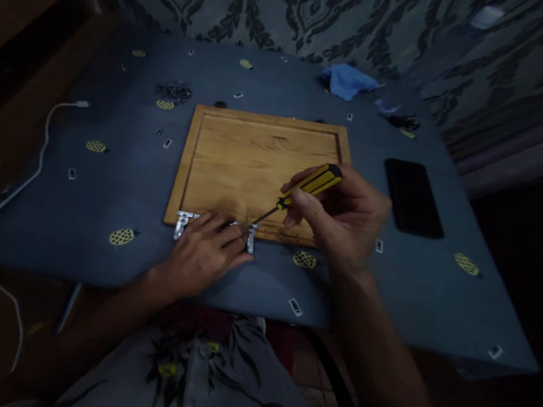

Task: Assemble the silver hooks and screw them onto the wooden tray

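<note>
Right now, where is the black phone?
In the head view, the flat black phone lies on the blue tablecloth, right of the wooden board and the right hand.

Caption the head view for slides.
Right hand aims yellow-and-black screwdriver at silver metal bracket pressed under left hand at wooden board's edge.

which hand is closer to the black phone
Right. The right hand, holding the screwdriver, sits just left of the phone; the left hand rests on the metal bracket at the wooden board's near edge, farther off.
</note>
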`<act>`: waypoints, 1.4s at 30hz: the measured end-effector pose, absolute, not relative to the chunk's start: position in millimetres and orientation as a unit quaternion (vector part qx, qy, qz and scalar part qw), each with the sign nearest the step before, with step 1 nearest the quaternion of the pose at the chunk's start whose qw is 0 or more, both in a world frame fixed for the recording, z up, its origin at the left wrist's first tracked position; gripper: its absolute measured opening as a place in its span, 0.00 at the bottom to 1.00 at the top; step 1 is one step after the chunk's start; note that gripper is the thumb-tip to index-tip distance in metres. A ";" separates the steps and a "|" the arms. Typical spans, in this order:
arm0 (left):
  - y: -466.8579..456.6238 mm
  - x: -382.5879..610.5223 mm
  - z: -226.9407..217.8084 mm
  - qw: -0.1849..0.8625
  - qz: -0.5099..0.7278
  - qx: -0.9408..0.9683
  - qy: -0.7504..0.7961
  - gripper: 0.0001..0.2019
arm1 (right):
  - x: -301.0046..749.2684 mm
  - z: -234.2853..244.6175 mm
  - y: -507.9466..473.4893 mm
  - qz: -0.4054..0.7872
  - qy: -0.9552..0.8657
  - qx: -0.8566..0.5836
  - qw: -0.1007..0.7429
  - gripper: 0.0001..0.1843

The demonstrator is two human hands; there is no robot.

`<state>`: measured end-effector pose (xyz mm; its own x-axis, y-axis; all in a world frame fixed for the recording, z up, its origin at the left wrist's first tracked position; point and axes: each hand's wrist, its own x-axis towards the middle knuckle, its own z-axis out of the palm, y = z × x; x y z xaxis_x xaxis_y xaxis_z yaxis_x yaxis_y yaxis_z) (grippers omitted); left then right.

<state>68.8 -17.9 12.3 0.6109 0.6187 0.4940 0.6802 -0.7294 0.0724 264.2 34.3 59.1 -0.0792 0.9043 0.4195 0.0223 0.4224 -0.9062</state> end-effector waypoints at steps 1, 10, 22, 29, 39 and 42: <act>-18.0 68.5 12.3 0.061 -0.248 -0.896 -0.363 0.11 | 264.4 59.4 34.6 0.385 -0.622 -0.377 0.568 0.13; -17.9 67.7 11.7 0.054 -0.236 -0.899 -0.364 0.10 | 264.3 57.3 34.6 0.398 -0.627 -0.390 0.545 0.15; -18.1 68.8 11.8 0.057 -0.240 -0.898 -0.364 0.11 | 264.1 58.9 35.7 0.409 -0.639 -0.378 0.531 0.17; -18.1 67.2 10.3 0.052 -0.240 -0.898 -0.365 0.10 | 268.2 60.0 32.9 0.416 -0.665 -0.344 0.516 0.14; -18.2 69.9 11.2 0.063 -0.260 -0.891 -0.367 0.10 | 276.9 66.1 31.6 0.384 -0.741 -0.312 0.454 0.08; -18.4 69.1 11.0 0.064 -0.258 -0.892 -0.367 0.10 | 278.4 66.2 31.9 0.373 -0.752 -0.307 0.449 0.09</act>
